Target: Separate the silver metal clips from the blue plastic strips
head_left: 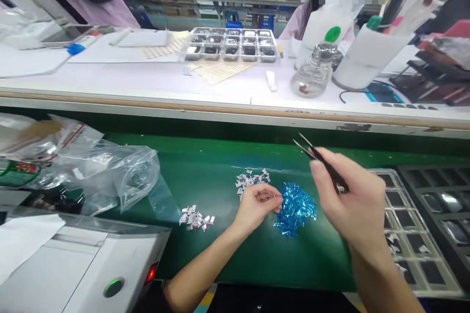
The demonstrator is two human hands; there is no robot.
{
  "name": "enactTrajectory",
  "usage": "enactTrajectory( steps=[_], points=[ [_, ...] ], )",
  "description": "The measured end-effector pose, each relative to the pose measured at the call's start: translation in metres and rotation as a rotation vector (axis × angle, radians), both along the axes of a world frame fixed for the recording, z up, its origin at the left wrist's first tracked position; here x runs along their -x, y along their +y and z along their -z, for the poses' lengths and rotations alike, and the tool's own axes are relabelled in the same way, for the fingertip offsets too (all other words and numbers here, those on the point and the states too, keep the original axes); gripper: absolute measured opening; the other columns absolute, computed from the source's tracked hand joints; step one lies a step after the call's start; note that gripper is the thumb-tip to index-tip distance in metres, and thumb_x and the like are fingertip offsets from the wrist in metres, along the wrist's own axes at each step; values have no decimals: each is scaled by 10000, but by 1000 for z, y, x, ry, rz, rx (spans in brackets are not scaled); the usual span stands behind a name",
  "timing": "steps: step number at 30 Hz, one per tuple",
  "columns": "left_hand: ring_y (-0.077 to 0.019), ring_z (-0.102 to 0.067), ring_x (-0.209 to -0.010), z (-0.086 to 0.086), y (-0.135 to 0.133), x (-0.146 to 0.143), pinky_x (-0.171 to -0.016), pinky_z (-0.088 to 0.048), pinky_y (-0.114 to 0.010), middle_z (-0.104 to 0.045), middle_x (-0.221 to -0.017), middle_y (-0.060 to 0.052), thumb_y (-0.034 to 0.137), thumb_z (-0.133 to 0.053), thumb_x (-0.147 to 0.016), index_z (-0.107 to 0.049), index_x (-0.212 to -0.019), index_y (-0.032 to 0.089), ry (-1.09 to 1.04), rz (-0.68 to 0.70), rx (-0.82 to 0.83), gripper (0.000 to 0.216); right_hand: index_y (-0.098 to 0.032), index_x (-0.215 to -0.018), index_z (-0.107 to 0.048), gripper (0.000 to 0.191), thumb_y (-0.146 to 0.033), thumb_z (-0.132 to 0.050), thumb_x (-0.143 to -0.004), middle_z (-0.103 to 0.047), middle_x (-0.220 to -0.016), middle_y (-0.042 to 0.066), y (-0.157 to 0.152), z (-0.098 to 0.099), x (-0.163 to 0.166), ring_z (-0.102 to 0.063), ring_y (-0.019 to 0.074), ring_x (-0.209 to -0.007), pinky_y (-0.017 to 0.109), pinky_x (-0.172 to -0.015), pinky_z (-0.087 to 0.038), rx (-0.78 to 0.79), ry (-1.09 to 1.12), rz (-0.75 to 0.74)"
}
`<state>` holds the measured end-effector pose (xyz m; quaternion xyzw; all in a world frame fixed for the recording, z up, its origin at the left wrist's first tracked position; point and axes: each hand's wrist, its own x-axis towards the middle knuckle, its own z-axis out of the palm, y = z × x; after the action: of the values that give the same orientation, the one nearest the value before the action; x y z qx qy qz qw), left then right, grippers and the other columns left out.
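My right hand (pixel 352 200) is raised over the right side of the green mat, closed round a pair of black tweezers (pixel 330 168) whose tips are apart with nothing between them. My left hand (pixel 259 203) is in a pinch at the left edge of a pile of shiny blue film pieces (pixel 295 209); what its fingertips hold is too small to make out. Just behind that hand lies a heap of small white-and-blue pieces (pixel 251 178), partly covered by it. A smaller heap of little white pieces (pixel 196 218) sits farther left.
Clear plastic bags (pixel 128 176) lie at the left, behind a white machine (pixel 110 264) with a lit red switch. Compartment trays (pixel 422 220) stand at the right. Along the raised white shelf (pixel 147 76) are a glass bottle (pixel 314 71) and a clear parts box (pixel 231 44). Two people sit opposite.
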<state>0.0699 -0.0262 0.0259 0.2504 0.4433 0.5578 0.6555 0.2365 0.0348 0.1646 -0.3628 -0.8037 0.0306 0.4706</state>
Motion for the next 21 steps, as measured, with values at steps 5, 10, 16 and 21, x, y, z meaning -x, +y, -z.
enactTrajectory(
  steps=[5,10,16,21],
  points=[
    [-149,-696,-633,6,4,0,-590,-567,-252,-757,-749,-45,389,-1149,-622,-831,-839,148,74,-33,-66,454,-229,-1187,-825,143,-251,-697,-1128,-820,-910,72,73,-46,52,-721,251,-761,386,-688,-520,-197,-214,-62],
    [-178,-744,-698,14,8,5,-697,-630,-298,-816,-806,-90,431,-1120,-677,-890,-896,142,117,-13,-91,430,-183,-1026,-789,91,-149,-710,-1056,-787,-984,133,161,-80,122,-735,322,-942,446,-824,-543,-68,-563,-153],
    [-190,-802,-763,18,9,12,-795,-669,-304,-858,-866,-109,415,-1121,-707,-924,-995,137,122,6,-97,446,-177,-979,-764,105,-74,-747,-982,-752,-988,129,195,-82,160,-710,308,-997,485,-936,-584,39,-761,-192],
    [-206,-843,-791,11,9,18,-773,-686,-283,-873,-877,-113,445,-1131,-725,-904,-972,149,128,31,-77,448,-229,-1296,-793,295,-117,-581,-1125,-795,-1270,123,125,-67,112,-722,293,-1202,474,-1106,-583,-66,-358,-205]
  ],
)
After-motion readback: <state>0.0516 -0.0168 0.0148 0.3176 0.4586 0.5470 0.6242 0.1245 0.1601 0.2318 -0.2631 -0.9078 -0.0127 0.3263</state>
